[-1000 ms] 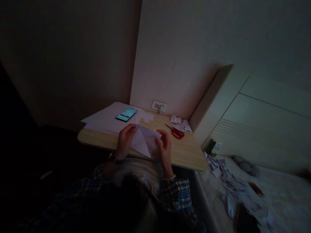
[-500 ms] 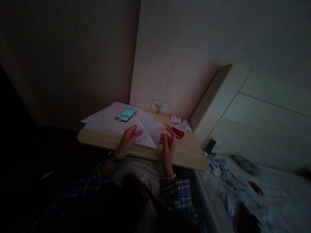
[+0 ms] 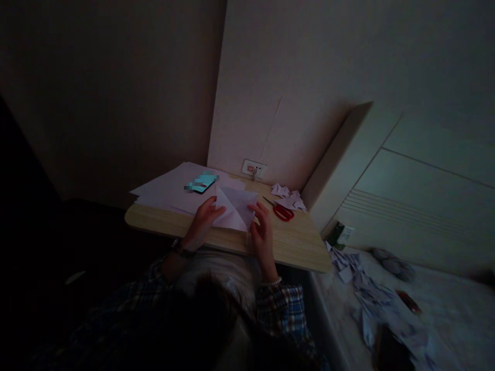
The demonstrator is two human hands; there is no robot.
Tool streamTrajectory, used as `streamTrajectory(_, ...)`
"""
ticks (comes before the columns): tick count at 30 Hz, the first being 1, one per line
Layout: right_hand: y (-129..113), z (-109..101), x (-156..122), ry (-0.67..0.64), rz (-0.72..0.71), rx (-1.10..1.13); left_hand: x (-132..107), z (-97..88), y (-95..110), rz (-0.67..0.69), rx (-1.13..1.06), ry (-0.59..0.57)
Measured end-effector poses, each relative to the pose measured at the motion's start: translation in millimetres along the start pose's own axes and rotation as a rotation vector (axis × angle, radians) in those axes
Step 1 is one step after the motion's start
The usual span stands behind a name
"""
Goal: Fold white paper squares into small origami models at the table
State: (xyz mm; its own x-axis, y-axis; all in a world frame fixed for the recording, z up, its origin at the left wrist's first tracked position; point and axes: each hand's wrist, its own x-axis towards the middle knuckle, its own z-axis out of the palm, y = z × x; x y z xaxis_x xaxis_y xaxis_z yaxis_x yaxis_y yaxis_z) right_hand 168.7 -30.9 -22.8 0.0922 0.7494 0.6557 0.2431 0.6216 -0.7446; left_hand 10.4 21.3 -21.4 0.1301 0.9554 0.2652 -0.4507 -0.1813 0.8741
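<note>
A creased sheet of white paper (image 3: 233,208) is held up over the front of the small table. Its diagonal folds show, and the surface bends inward along them. My left hand (image 3: 202,220) pinches its left edge, thumb on the near face. At the right edge, my right hand (image 3: 262,226) has its curled fingers and thumb on the paper. Red-handled scissors (image 3: 283,212) lie just beyond the right hand. Behind the left hand, a phone (image 3: 204,183) with a lit screen rests on white paper sheets (image 3: 166,189).
Several folded paper pieces (image 3: 294,200) sit at the wooden table's (image 3: 297,247) back right, below a wall socket (image 3: 254,168). To the right, a bed (image 3: 452,314) holds many paper pieces (image 3: 367,288), a grey bundle (image 3: 392,263) and a dark green box (image 3: 337,233).
My right hand has moved left and closed onto the paper's right edge, where its fingers were spread beside it. The paper now bends more along its creases. My left hand keeps its hold.
</note>
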Motion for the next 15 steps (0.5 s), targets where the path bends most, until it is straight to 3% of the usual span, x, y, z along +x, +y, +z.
streamTrajectory(8,3.3,0.5,0.6,0.029,0.066,0.015,-6.3,3.9,8.6,-0.070,0.019,-0.123)
streamTrajectory(15,-0.6,1.4,3.1,0.012,0.037,-0.019,-8.9,5.5,14.1,-0.213,-0.063,-0.128)
